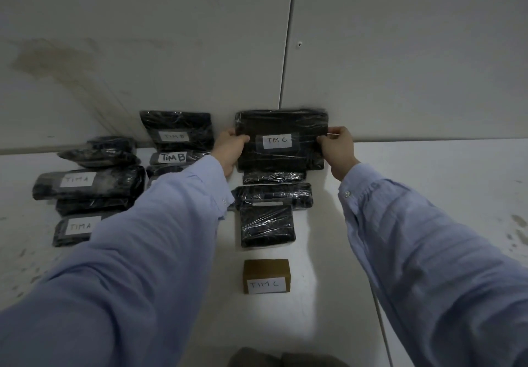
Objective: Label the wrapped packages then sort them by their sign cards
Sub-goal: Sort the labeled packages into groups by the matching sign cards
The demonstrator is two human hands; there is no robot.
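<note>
I'm watching both hands holding the TIM C package — left hand curling round its left edge, right hand pinching its right edge. The package is standing upright at 12 o'clock against the wall. More packages are lying just below it, running toward the TIM C card at 6. TIM B pile is sitting at 10 — TIM A pile at 9.

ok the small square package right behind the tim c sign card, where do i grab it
Take the small square package by its left and right edges, coming from above. It lies flat with both sides free, while its far edge meets the long package behind and the sign card stands near its front. The left hand and right hand grip the TIM C package.
</note>
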